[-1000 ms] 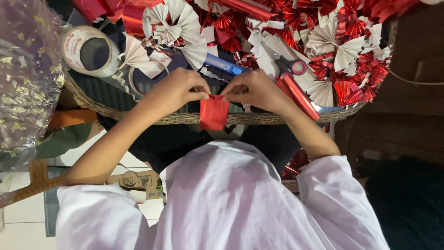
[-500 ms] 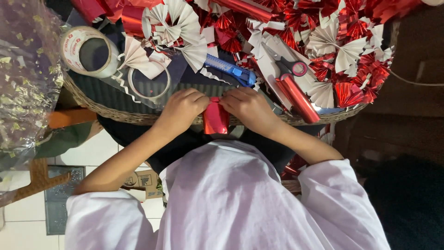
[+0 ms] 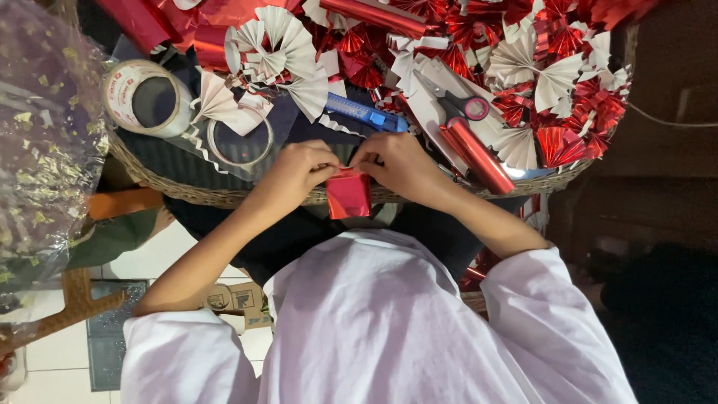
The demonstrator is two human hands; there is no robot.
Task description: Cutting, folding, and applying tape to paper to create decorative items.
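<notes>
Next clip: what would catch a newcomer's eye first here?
Both hands, left hand and right hand, pinch a small red foil sheet at the basket tray's near rim. Behind them the tray is heaped with red and white paper fans, with a tape roll at its left end.

Dark bare patch of woven tray (image 3: 187,196) at frame centre just above both hands, hemmed by clear tape ring (image 3: 241,142) and tape roll (image 3: 144,98) at left, blue cutter (image 3: 366,114) above, scissors (image 3: 458,107) and red foil roll (image 3: 476,155) at right, paper fans (image 3: 538,75) crowding the top
</notes>
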